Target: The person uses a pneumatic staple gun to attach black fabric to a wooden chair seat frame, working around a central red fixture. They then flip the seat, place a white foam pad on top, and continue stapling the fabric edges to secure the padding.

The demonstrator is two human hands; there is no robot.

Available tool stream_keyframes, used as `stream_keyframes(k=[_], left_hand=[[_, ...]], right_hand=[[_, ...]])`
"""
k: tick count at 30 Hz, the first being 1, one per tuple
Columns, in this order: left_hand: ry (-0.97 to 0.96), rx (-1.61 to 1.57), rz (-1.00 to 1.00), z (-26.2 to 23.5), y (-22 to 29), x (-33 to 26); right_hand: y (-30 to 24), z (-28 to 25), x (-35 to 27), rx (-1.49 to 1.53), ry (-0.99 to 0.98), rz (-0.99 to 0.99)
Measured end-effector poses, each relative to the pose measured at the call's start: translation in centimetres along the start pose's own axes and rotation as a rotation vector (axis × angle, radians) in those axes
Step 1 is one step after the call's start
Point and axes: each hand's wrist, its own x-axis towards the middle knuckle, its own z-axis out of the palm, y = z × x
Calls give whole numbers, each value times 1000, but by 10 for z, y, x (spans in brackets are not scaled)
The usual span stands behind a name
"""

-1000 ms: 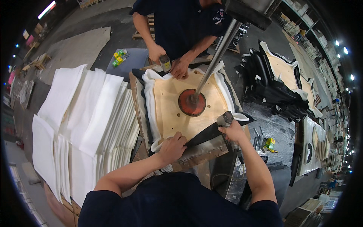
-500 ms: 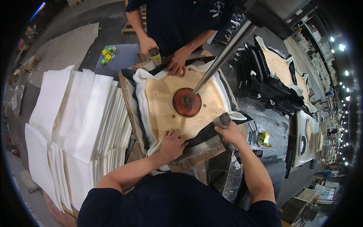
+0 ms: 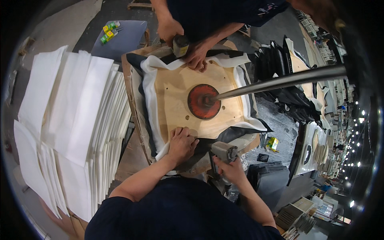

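A light wooden seat panel lies in front of me, with white padding and a black cover around its edges. A red round disc on a metal rod presses on its middle. At the near edge, my left hand curls its fingers over the folded cover and rests on the wood. My right hand grips a staple gun, just right of my left hand and close to the near edge. The cover under my left palm is partly hidden.
Across the panel a co-worker holds another staple gun and presses the far edge with the other hand. White padding sheets are stacked at left. Covered panels pile up at right. Small yellow-green boxes lie on a wrapped surface.
My right hand has brought the staple gun from the panel's right corner leftward and nearer to me. My left hand stays on the near edge. The view has shifted, and the rod appears at a flatter angle.
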Motion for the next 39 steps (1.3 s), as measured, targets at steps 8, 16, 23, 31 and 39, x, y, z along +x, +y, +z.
stream_keyframes(k=[8, 16, 23, 31, 39], left_hand=[[41, -49, -17, 5, -4, 1], [43, -15, -40, 9, -3, 0], [23, -15, -52, 9, 1, -1], [59, 48, -11, 7, 6, 2], [-199, 21, 189, 0, 60, 46]], right_hand=[[-17, 32, 16, -147, 40, 100], [-20, 42, 27, -252, 40, 43], [-15, 41, 32, -466, 23, -53], [-10, 33, 17, -199, 61, -29], [48, -42, -27, 313, 334, -209]])
